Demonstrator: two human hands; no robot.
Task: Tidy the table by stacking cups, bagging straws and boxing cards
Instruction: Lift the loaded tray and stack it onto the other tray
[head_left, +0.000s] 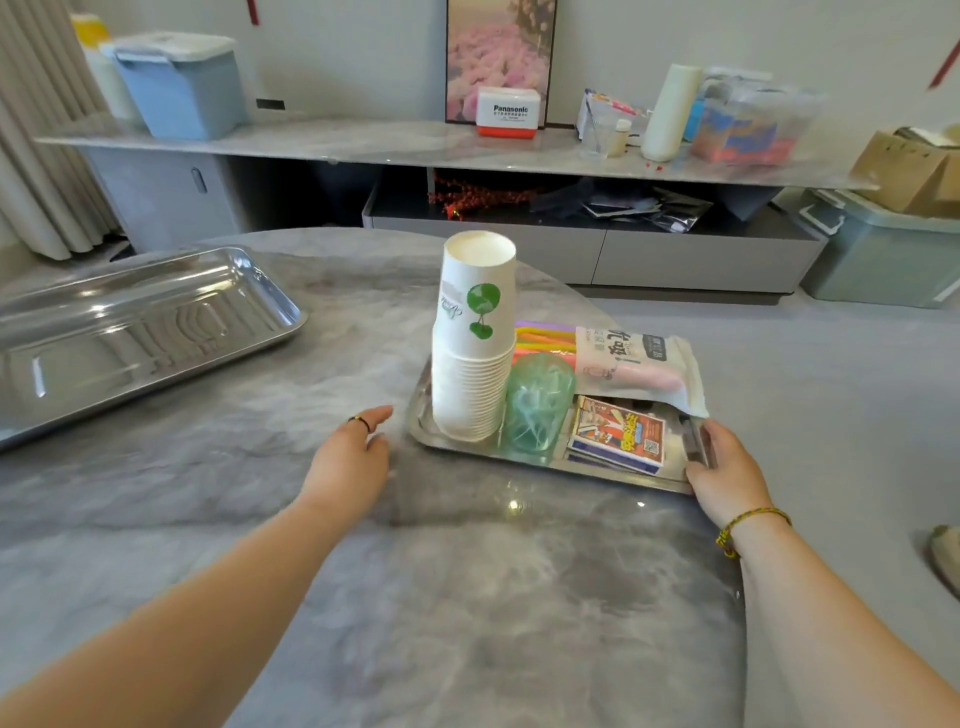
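A small steel tray (597, 470) sits on the marble table. On it stands an upside-down stack of white paper cups (474, 343) with a green tree print. Beside the stack is a green translucent plastic cup (537, 402). A card box (618, 434) lies at the tray's front right. A straw bag (639, 364) lies behind it, with coloured straws (545, 338) sticking out to the left. My right hand (724, 467) grips the tray's right edge. My left hand (350, 457) hovers with relaxed fingers just left of the tray, holding nothing.
A larger empty steel tray (135, 327) lies at the table's left. The table's rounded edge (727, 519) runs close to the right of the small tray. A long shelf with boxes and bottles stands behind.
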